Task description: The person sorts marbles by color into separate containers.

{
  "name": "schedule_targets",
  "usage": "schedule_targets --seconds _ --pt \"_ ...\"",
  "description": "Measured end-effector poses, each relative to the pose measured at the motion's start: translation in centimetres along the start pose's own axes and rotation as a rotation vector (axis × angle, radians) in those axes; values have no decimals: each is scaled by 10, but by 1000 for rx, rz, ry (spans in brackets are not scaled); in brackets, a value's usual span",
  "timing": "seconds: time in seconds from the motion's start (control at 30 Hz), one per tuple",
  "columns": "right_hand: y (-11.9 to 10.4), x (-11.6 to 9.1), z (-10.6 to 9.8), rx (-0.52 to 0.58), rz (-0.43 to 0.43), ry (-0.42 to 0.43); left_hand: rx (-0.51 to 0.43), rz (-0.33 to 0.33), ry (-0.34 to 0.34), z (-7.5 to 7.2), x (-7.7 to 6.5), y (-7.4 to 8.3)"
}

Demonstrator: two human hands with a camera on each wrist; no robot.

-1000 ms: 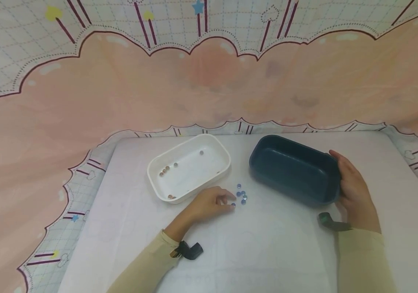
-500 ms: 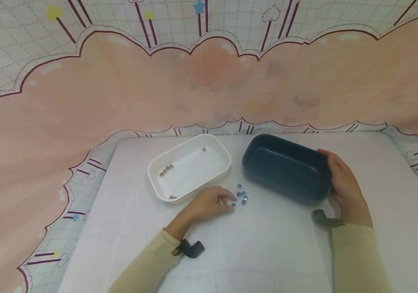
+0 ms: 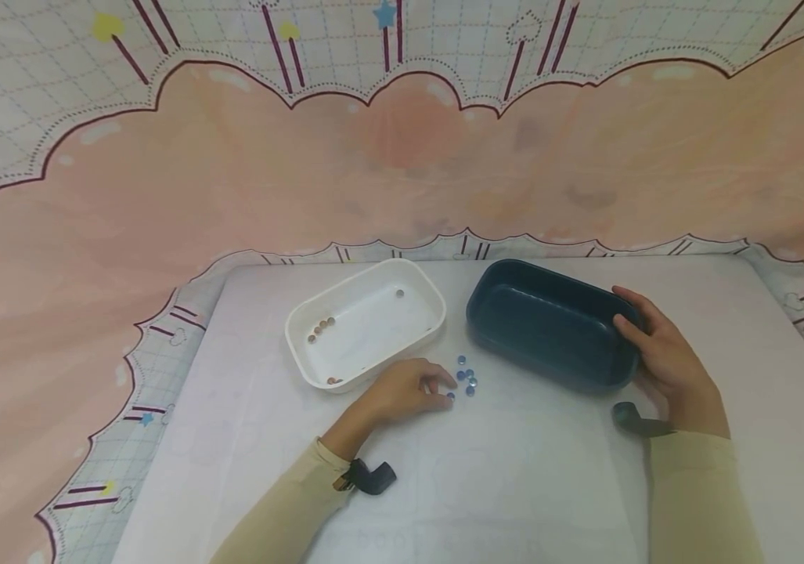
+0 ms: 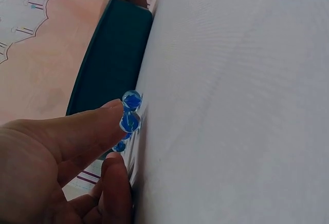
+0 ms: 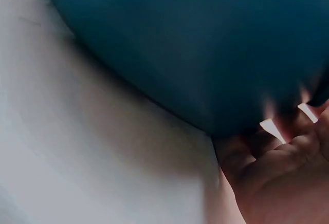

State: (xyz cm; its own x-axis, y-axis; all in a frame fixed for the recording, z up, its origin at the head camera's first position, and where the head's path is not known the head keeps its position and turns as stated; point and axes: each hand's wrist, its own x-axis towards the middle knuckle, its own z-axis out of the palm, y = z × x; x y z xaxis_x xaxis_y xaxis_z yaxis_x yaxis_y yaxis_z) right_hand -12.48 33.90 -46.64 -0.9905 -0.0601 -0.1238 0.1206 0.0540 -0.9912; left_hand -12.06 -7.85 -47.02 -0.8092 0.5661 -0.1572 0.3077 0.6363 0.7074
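My left hand (image 3: 405, 392) rests low over the table, its thumb and fingertips spread apart beside several blue glass marbles (image 3: 470, 374). One marble (image 4: 130, 122) lies right at the thumb tip in the left wrist view. On the right, my right hand (image 3: 676, 364) grips the end of a dark blue rectangular tub (image 3: 549, 364), thumb hooked over the rim and fingers outside. Close up in the right wrist view, those fingers lie against the tub's wall (image 5: 180, 54). The tub's visible inside holds nothing.
Left of the tub stands a white rectangular tub (image 3: 362, 377) with several brownish marbles (image 3: 320, 327) and a lone greyish one (image 3: 400, 294) inside. A white cloth covers the table (image 3: 500, 486). Behind it hangs a patterned pink curtain (image 3: 373, 180).
The right hand has shifted the dark blue tub slightly left, and its thumb now shows over the rim. Marbles inside the white tub have rolled a little. The left hand stays put.
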Motion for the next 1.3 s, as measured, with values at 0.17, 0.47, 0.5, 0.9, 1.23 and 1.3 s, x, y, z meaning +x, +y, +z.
schedule_targets --seconds 0.17,0.47,0.5,0.9,1.23,1.3 --pt "-1 -2 -5 -168 -12 15 -3 -5 3 1 1 0" --pt "-1 -3 -7 -136 -6 20 14 3 5 1 0 1" --pt "0 -3 -7 -121 -8 17 19 1 6 1 -1 1" --pt "8 -3 -6 -33 -7 4 35 1 7 2 -2 0" --pt "8 -4 -6 -21 -22 -2 33 -8 14 3 -2 1" --pt "8 -4 -6 -10 -12 0 38 -7 19 3 -2 1"
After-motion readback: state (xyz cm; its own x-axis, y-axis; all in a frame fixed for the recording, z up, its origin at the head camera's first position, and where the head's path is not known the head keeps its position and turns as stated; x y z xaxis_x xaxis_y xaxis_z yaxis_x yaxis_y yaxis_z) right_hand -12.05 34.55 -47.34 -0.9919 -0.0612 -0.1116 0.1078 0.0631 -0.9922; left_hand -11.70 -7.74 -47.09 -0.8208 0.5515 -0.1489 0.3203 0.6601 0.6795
